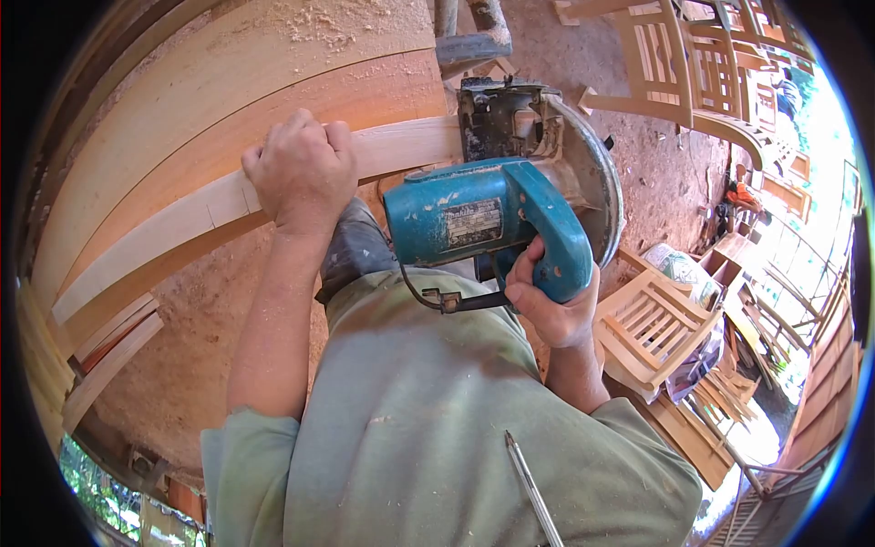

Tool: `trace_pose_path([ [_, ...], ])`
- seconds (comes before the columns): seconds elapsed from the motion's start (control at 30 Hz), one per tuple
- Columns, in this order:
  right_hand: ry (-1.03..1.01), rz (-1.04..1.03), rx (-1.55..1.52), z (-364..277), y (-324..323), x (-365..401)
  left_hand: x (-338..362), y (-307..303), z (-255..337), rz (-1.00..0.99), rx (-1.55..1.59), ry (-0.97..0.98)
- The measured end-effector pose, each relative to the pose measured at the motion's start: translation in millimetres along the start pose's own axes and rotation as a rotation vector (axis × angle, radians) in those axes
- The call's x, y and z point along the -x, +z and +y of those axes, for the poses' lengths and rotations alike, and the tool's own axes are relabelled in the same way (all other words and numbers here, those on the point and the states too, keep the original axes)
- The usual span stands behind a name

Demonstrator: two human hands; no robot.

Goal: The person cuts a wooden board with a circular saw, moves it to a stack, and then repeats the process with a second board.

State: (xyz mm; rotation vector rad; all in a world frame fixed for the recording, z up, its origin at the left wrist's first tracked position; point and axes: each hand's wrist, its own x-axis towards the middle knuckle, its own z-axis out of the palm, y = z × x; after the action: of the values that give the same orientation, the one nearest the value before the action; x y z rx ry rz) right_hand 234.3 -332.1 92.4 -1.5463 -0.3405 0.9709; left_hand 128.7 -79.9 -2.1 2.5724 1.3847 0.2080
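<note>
My right hand (553,305) is wrapped around the rear handle of a blue circular saw (460,214). The saw's dusty metal base sits at the right end of a pale wooden strip (173,219), and its round guard faces right. Its blade is hidden from this angle. On the same strip, left of the saw, my left hand (305,169) grips the wood with curled fingers. Pencil-like lines cross the strip beside that hand. A wide wooden board (365,91) lies just beyond the strip, with sawdust on the wood behind it. The saw's black cord hangs near my shirt.
Wooden chair frames (656,64) stand at the upper right. A slatted wooden panel (652,328) and loose offcuts lie at the right. Stacked boards (114,356) are at the lower left. A pen (533,488) sticks up at my shirt.
</note>
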Motion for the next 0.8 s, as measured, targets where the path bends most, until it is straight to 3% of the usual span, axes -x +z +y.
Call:
trace_pose_path([
  [0.8, -0.004, 0.005, -0.014, -1.6, 2.5, -4.5, -0.1, 0.6, -3.0, 0.021, 0.005, 0.029],
])
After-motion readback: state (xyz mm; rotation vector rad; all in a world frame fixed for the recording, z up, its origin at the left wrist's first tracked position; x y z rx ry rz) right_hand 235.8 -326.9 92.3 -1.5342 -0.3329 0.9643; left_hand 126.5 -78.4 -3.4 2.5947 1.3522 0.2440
